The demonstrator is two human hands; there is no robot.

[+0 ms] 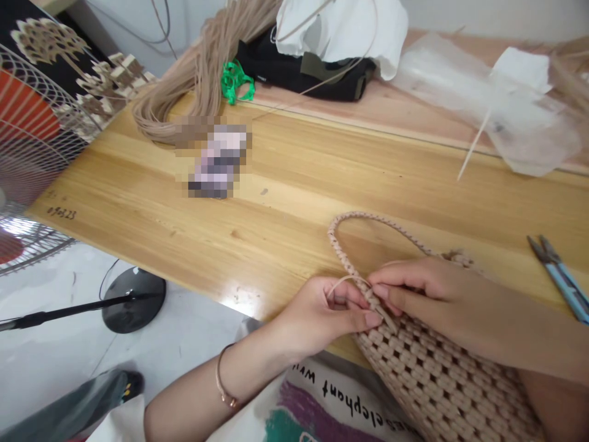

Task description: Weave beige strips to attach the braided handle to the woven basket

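Observation:
A beige woven bag [442, 374] with an open lattice pattern leans at the table's front edge on the right. Its braided handle [338, 245] arches up onto the tabletop. My left hand [334, 310] pinches the handle's base where it meets the bag's rim, thumb on top. From the other side, my right hand [414, 285] has its thumb and forefinger closed at the same joint. A thin beige strand [343, 281] loops between the two hands; its end is hidden by the fingers.
Blue-handled cutters [559, 276] lie at the right. A bundle of beige cord [202, 73], green ribbon [237, 81], a black cloth item [304, 70] and clear plastic [501, 104] line the back. A blurred-out object [218, 161] lies left of centre; a fan [32, 147] stands at the left.

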